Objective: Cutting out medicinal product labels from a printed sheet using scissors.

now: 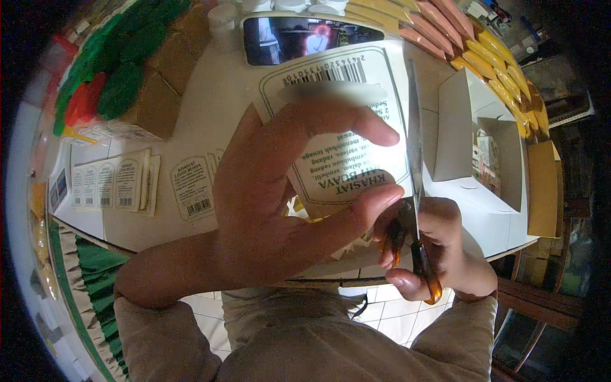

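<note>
My left hand (267, 200) holds a large printed paper label (341, 179) upside down, with a barcode at its far end and a dark border line. The fingers bend over the paper and the thumb lies near its right edge. In my right hand (444, 238) is a pair of scissors (414, 124) with amber-brown handles. The blades run along the label's right edge and point away from me. Whether they touch the paper there is hard to tell. Behind the left wrist lies another printed label (193, 186), partly covered by the hand.
Printed label sheets (112, 179) lie fanned at the left. A smartphone (312, 40) with a lit screen sits beyond my hands. An open white box (453, 129) holds small packs at the right. Yellow packets (494, 67) line the back right; a cardboard box (155, 100) stands back left.
</note>
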Demonstrator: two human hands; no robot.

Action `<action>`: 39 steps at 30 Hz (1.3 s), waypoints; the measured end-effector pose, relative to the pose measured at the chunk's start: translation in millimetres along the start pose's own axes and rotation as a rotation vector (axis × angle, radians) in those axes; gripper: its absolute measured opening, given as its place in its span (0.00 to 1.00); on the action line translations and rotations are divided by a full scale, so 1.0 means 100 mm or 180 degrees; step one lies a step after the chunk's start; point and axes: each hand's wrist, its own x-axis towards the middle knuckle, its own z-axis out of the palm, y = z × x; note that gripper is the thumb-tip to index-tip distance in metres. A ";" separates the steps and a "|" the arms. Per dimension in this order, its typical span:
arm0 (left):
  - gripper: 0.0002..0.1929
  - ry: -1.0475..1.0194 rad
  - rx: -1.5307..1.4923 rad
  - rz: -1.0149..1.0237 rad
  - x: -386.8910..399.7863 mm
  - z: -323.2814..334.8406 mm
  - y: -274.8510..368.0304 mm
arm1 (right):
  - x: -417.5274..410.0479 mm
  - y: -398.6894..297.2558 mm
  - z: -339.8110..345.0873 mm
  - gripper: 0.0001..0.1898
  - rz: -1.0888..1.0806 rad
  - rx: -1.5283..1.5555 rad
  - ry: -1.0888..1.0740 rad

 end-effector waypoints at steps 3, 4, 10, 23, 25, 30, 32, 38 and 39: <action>0.21 0.0031 0.0057 -0.0038 -0.01 0.01 -0.01 | 0.00 -0.02 -0.01 0.25 0.0103 0.0053 -0.0035; 0.21 0.0032 0.0061 -0.0041 -0.01 0.01 -0.02 | 0.00 -0.02 0.00 0.25 0.0143 0.0059 -0.0047; 0.21 0.0039 0.0208 0.0147 0.00 -0.01 -0.03 | 0.03 -0.08 0.00 0.13 0.0422 0.0026 -0.0043; 0.23 0.0001 0.0098 0.0155 0.00 -0.01 -0.02 | 0.00 0.00 0.00 0.25 -0.0065 -0.0116 0.0000; 0.23 0.0016 0.0161 0.0205 0.00 -0.02 -0.01 | 0.01 0.00 0.00 0.25 -0.0115 -0.0150 0.0018; 0.23 0.0000 -0.0068 -0.0056 -0.01 0.00 -0.01 | -0.02 0.01 0.01 0.24 -0.0100 -0.0192 0.0049; 0.24 -0.0008 -0.0096 0.0033 0.00 0.00 -0.02 | -0.02 0.02 0.02 0.24 -0.0201 -0.0174 0.0128; 0.24 -0.0033 -0.0227 0.0060 0.00 0.00 -0.04 | -0.01 0.02 0.01 0.24 -0.0115 -0.0194 0.0059; 0.24 -0.0048 -0.0257 -0.0059 0.00 0.00 -0.01 | -0.02 0.00 0.01 0.24 -0.0129 -0.0216 0.0074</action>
